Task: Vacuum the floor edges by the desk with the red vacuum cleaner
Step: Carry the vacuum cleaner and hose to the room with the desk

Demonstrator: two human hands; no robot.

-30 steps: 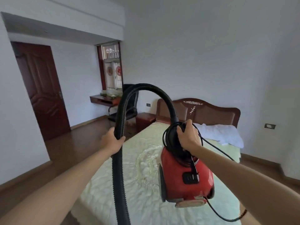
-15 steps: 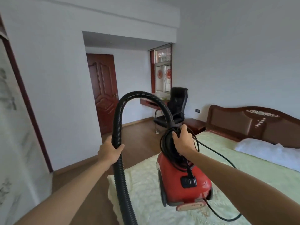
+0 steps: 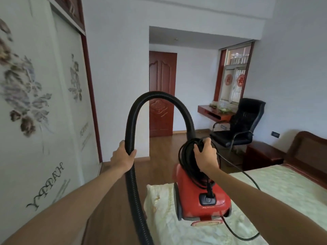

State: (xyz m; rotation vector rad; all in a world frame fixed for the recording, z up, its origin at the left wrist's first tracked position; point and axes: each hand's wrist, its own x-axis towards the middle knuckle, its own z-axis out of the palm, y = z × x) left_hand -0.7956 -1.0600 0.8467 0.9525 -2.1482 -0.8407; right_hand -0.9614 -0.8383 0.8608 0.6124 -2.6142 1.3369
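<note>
The red vacuum cleaner (image 3: 196, 195) hangs in the air over the foot of the bed, carried by my right hand (image 3: 205, 154), which grips its top handle together with the coiled black cord. Its ribbed black hose (image 3: 132, 183) arches up from the body and drops down at the left, where my left hand (image 3: 123, 156) is wrapped around it. A loose loop of cord trails over the bedspread at the lower right. The wall-mounted reddish desk (image 3: 212, 113) sits far off under the window, at the right of the room.
A black office chair (image 3: 238, 126) stands in front of the desk. The bed (image 3: 276, 188) with a pale green spread fills the lower right, a dark nightstand (image 3: 261, 154) beside it. A flowered wardrobe (image 3: 35, 112) lines the left. A red door (image 3: 161, 96) is ahead; wooden floor (image 3: 159, 165) runs between.
The view has swung left: the bed has slid to the right and the wardrobe has come into sight. Both hands keep the same hold on hose and vacuum.
</note>
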